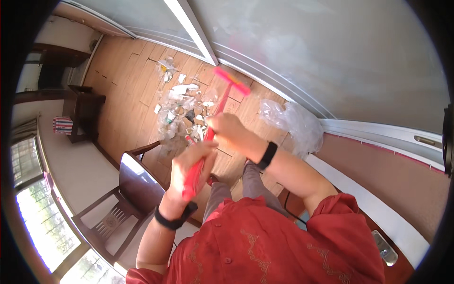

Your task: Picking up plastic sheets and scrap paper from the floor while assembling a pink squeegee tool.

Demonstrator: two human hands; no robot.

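My left hand [191, 165] is closed around the thick lower end of a red long-handled squeegee [222, 104]. Farther up the same handle, my right hand [227, 126] grips the shaft. The squeegee's pink crosspiece head [232, 81] is blurred and appears in front of the floor near the sliding door's track; whether it touches anything I cannot tell. A small red trigger-like part sticks out by my left hand. Beyond my hands, a heap of plastic wrappers and paper scraps [181, 103] lies on the wood-look floor [124, 81].
Frosted sliding door panels [319, 53] rise at the front and right. A crumpled clear plastic bag [301, 124] lies against the door sill. A dark wooden chair [138, 181] stands close on the left, with a dark cabinet [83, 113] beyond it and a barred window [46, 216] nearby.
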